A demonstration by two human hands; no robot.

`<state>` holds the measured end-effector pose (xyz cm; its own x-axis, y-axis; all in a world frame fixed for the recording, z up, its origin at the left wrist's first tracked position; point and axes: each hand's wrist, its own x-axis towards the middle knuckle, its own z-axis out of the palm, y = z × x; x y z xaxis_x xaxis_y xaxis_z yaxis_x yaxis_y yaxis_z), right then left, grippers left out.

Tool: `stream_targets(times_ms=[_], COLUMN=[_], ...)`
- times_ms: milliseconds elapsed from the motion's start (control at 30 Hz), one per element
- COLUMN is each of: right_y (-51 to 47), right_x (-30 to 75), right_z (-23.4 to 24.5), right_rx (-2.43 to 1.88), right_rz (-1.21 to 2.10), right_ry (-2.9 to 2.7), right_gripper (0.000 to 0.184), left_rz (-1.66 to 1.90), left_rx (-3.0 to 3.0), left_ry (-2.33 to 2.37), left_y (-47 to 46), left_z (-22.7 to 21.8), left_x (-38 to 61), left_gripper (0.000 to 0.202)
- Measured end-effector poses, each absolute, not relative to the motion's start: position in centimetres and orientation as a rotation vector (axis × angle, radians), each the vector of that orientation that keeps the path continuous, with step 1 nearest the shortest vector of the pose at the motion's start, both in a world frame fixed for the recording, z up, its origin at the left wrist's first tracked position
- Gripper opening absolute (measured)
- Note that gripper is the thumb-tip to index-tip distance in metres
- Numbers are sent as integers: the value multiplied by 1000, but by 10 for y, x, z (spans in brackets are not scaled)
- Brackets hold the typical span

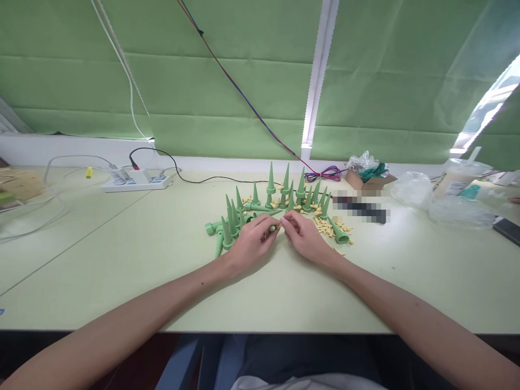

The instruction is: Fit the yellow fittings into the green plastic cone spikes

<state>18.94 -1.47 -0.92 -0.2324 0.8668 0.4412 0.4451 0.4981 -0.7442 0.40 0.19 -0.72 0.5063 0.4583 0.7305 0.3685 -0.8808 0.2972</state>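
My left hand (252,241) is closed around a small green plastic piece (272,228), most of it hidden by the fingers. My right hand (304,237) pinches at the tip of that piece, fingertips touching those of the left; whatever lies between them is too small to make out. Behind both hands stand several green plastic cone spikes (271,181), pointed ends up. One green spike (339,232) lies on its side to the right of my right hand. Small yellow plastic pieces (324,227) are heaped beside it, with more scattered among the spikes.
The pale table (195,303) carries a white power strip (138,181) with plugs at back left. At back right are a small cardboard box (365,180), coiled red and blue wire (331,173), a drink cup (455,179) in plastic, and a phone (507,230).
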Motion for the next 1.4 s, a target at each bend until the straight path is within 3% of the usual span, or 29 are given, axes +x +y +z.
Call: stream_targets(times_ms=[533,1400], right_y=[-14,-13], right_x=[191,190], right_z=[-8,-6], right_rx=[-1143,-1190], right_rz=[587,475], right_ry=[-1875,-1898], right_gripper=[23,41], left_rz=[1279,1236], left_rx=[2604,2752], left_ry=[762,689], left_y=[-1,-1], left_z=[-8,-9], left_x=[4,4], left_gripper=[9,14])
